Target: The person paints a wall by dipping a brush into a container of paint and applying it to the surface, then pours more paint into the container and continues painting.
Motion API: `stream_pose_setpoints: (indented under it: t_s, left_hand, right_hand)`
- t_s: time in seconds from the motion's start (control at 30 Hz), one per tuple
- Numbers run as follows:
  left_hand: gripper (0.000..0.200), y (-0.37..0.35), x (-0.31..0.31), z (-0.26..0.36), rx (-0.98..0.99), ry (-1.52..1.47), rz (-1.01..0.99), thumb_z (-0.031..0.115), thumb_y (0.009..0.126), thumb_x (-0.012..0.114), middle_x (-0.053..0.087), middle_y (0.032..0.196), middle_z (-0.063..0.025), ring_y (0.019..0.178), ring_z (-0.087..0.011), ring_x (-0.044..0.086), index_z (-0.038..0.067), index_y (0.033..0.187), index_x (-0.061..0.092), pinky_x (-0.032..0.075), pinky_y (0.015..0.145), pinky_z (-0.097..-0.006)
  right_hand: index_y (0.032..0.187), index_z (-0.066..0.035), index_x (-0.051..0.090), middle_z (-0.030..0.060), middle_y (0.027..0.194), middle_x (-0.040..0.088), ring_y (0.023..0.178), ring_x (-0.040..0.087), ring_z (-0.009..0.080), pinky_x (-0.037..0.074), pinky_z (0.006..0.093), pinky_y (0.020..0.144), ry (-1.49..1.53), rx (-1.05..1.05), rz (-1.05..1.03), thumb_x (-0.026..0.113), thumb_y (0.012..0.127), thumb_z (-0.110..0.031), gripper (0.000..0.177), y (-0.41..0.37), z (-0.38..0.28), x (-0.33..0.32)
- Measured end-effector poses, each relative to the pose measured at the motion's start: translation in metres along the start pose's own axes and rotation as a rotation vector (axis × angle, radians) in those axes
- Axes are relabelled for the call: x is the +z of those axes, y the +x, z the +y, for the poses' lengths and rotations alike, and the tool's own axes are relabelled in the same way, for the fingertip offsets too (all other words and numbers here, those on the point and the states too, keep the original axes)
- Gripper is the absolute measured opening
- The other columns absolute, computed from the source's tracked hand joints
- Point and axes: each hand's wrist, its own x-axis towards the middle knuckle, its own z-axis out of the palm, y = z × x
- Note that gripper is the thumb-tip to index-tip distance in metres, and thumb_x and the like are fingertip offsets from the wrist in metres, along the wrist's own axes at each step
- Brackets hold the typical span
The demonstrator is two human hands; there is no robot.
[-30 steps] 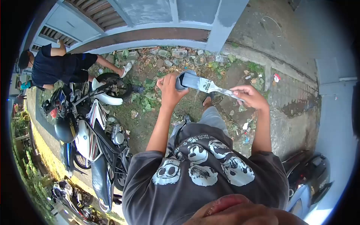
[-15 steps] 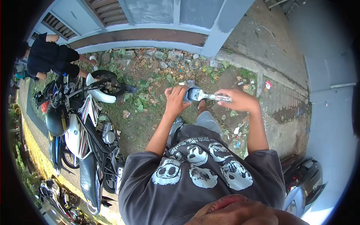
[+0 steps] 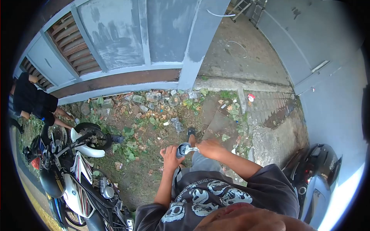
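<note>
In front of my body, my left hand (image 3: 169,157) is wrapped round the side of a small cup of grey-blue paint (image 3: 180,151). A paintbrush (image 3: 188,149) with pale paint on it lies across the cup's mouth, its bristle end over the opening. My right hand (image 3: 210,149) is closed round the brush's handle, most of which it hides. Below the cup, part of my legs and one sandalled foot (image 3: 191,132) show.
A blue-grey panelled wall (image 3: 165,34) with louvres rises ahead, rubble and leaves at its base. Motorcycles (image 3: 77,192) stand at left beside a person in dark clothes (image 3: 36,100). Another motorbike (image 3: 318,165) stands at right by a grey wall (image 3: 327,100). A ladder (image 3: 243,7) is far back.
The view has tilted up and turned, showing more wall. Both hands, with cup and brush, are lower in view and nearer my body. My right hand sits closer to the cup.
</note>
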Motion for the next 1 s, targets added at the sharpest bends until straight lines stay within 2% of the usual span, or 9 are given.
stream_pose_setpoints:
  t_s: [0.2,0.33,0.4,0.43,0.5,0.6,0.77,0.83,1.0]
  left_hand:
    - [0.068,-0.009,0.016,-0.032,-0.064,-0.004,-0.038,0.028,0.057,0.087,0.061,0.116,-0.0017,0.115,-0.0233,0.057,0.014,0.118,0.06,0.028,0.105,-0.0501]
    - [0.073,-0.011,-0.003,-0.045,-0.095,0.044,-0.093,0.028,0.054,0.089,0.062,0.117,-0.0013,0.115,-0.0234,0.057,0.015,0.12,0.059,0.028,0.104,-0.0486]
    - [0.074,-0.003,-0.02,-0.043,-0.04,0.043,-0.075,0.028,0.054,0.089,0.062,0.116,-0.0015,0.115,-0.0238,0.057,0.014,0.12,0.059,0.029,0.104,-0.0484]
    - [0.073,0.0,-0.024,-0.04,-0.029,0.045,-0.06,0.028,0.054,0.09,0.062,0.116,-0.0018,0.115,-0.0239,0.057,0.014,0.119,0.059,0.029,0.104,-0.0483]
    - [0.073,0.012,-0.03,-0.032,-0.002,0.048,-0.032,0.028,0.054,0.09,0.062,0.115,-0.0026,0.114,-0.0244,0.057,0.014,0.118,0.059,0.028,0.104,-0.0474]
    - [0.072,0.034,-0.035,-0.021,0.083,0.05,0.021,0.028,0.054,0.09,0.062,0.113,-0.0031,0.113,-0.0247,0.057,0.014,0.118,0.059,0.028,0.104,-0.0468]
    - [0.066,0.066,-0.041,-0.004,0.199,0.075,0.014,0.028,0.057,0.089,0.062,0.111,-0.0036,0.113,-0.0246,0.057,0.014,0.114,0.06,0.028,0.104,-0.0484]
    - [0.066,0.076,-0.045,0.005,0.224,0.074,0.024,0.028,0.057,0.089,0.062,0.112,-0.0037,0.113,-0.0246,0.057,0.013,0.114,0.06,0.028,0.105,-0.0484]
    - [0.064,0.081,-0.051,0.008,0.208,0.083,0.081,0.028,0.059,0.089,0.062,0.112,-0.0041,0.113,-0.0249,0.057,0.012,0.114,0.06,0.027,0.106,-0.0477]
  right_hand:
    - [0.1,-0.005,0.068,0.0165,0.088,0.072,0.086,0.072,0.0353,0.055,0.0492,0.07,0.041,-0.019,-0.117,0.058,0.092,-0.019,0.019,0.028,-0.01,0.035]
    - [0.101,-0.002,0.068,0.0177,0.092,0.073,0.086,0.073,0.0336,0.057,0.047,0.066,0.039,-0.013,-0.161,0.058,0.092,-0.017,0.02,0.033,-0.031,0.024]
    - [0.098,-0.002,0.07,0.0174,0.091,0.074,0.088,0.073,0.0316,0.056,0.0442,0.078,0.044,-0.037,-0.085,0.053,0.093,-0.016,0.023,0.025,-0.036,0.015]
    - [0.098,-0.002,0.07,0.0174,0.091,0.074,0.088,0.073,0.0316,0.056,0.0442,0.078,0.046,-0.024,-0.049,0.053,0.093,-0.016,0.023,0.018,-0.04,0.008]
    - [0.101,-0.002,0.067,0.0166,0.092,0.074,0.088,0.073,0.0326,0.057,0.0472,0.068,-0.006,-0.021,-0.031,0.054,0.093,-0.014,0.019,0.006,-0.04,-0.01]
    - [0.102,-0.003,0.068,0.0155,0.09,0.074,0.088,0.073,0.0338,0.056,0.0477,0.07,0.019,-0.019,0.11,0.054,0.093,-0.013,0.019,0.003,-0.025,-0.005]
    - [0.101,-0.007,0.07,0.0135,0.093,0.074,0.09,0.072,0.0357,0.055,0.048,0.073,0.066,0.099,0.098,0.067,0.086,-0.018,0.019,-0.009,-0.019,-0.041]
    - [0.086,-0.006,0.077,0.0153,0.089,0.075,0.089,0.073,0.0334,0.057,0.0466,0.071,0.009,0.095,0.119,0.06,0.083,-0.008,0.017,-0.015,-0.016,-0.056]
    - [0.086,-0.009,0.077,0.0135,0.088,0.075,0.086,0.073,0.0331,0.057,0.0457,0.07,0.014,0.058,0.174,0.064,0.079,-0.007,0.015,-0.004,-0.007,-0.061]
